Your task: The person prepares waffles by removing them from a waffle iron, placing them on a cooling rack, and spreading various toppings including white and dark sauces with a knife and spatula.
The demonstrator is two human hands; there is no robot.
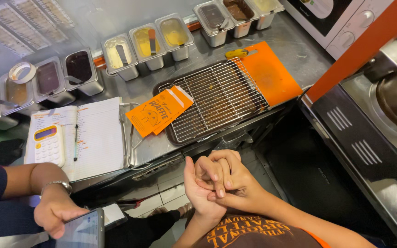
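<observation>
Far left, a co-worker's hand (53, 213) with a wristwatch holds a phone (82, 230). Above it on the steel desk (299, 59): open notebook (95, 138), yellow calculator (47, 144), pen. Sauce tubs (145, 43) line the back. Centre: orange paper sleeves (159, 111) lean on the edge of a wire rack (219, 96) (rack bare, nothing cooling on it); orange cutting board (272, 73) beside it.

Below, left hand (198, 193) and right hand (228, 181) are clasped together, fingers interlaced, each grip closed only on the other, holding no object. Nothing appears in progress; sleeves lie unfilled.
</observation>
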